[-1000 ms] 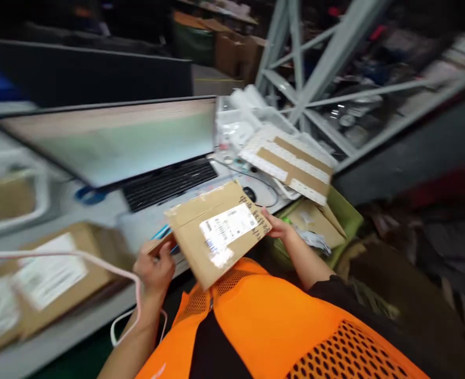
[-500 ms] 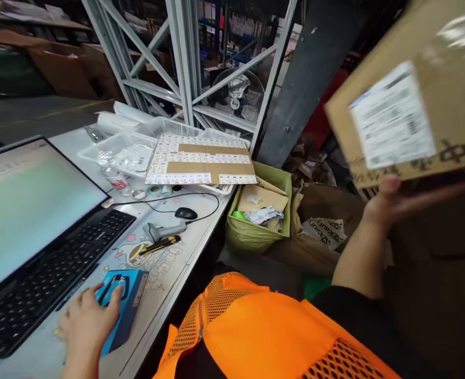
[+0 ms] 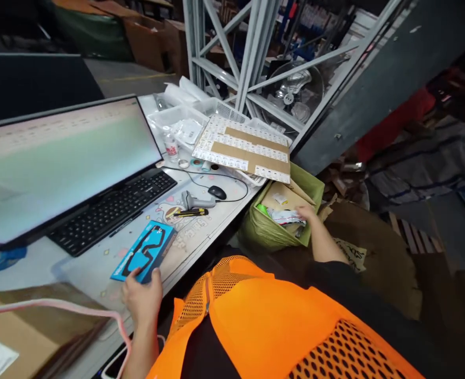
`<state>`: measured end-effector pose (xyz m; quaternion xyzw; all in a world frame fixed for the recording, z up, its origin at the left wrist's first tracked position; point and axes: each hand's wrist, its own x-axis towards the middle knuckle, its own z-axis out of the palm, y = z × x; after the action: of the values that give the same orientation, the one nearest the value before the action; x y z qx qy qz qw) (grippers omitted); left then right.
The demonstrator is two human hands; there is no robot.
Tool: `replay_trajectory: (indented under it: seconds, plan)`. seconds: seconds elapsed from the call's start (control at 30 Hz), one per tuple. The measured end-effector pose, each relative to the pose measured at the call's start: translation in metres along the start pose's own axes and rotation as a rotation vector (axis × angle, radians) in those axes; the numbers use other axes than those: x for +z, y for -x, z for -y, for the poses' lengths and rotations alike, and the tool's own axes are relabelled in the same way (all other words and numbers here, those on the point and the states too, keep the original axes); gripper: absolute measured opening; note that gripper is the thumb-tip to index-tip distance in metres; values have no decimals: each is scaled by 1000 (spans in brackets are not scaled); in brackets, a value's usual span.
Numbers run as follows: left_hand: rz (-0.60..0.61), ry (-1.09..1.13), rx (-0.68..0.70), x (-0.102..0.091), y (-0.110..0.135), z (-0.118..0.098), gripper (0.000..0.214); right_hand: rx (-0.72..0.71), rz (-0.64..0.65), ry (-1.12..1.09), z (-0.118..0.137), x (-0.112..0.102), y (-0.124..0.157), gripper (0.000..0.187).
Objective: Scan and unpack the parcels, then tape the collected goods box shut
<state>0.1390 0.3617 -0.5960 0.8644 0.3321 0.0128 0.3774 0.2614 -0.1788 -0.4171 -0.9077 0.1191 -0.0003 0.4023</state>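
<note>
A blue box [image 3: 145, 250] printed with a black curved shape rests on the desk below the keyboard. My left hand [image 3: 141, 297] grips its near end, thumb on the side and fingers at the edge. Off to the right, my right hand [image 3: 308, 215] is over the green-lined bin [image 3: 252, 226], beside a white printed packet [image 3: 283, 216] and a flat brown cardboard piece [image 3: 282, 197]. Its fingertips are small and partly hidden, so whether they grip the packet is unclear.
A keyboard [image 3: 114, 213] and monitor [image 3: 67, 168] stand at left. Near the bin lie a mouse [image 3: 217, 192], a barcode scanner [image 3: 196, 201] and a yellow-black cutter [image 3: 191, 212]. A label-covered board [image 3: 248, 147] overhangs the desk. A cardboard box [image 3: 31, 329] and pink cable [image 3: 59, 303] fill the lower left.
The large labelled cardboard box has left my right hand, which has dropped to the bin. My left hand has shifted to the blue box's near end. The view has swung left.
</note>
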Motion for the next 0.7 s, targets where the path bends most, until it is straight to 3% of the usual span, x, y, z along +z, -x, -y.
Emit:
replay_trajectory:
  seconds: [0.1,0.17,0.27,0.4,0.53,0.7]
  plan:
    - [-29,-100,60,2,2,-1,84,128,212,123,-6,84,24,41]
    - [-18,-121,41,5,-7,-1,94,149,336,176,-4,127,44,31]
    - [12,-127,-12,8,-29,-1,105,117,490,234,4,172,65,32]
    - [59,-131,-106,6,-48,3,115,36,722,347,14,207,68,34]
    - [213,-76,-98,0,-62,10,127,-103,846,448,31,238,23,32]
    - [162,86,-93,-4,-63,22,110,-380,727,474,94,306,-67,45]
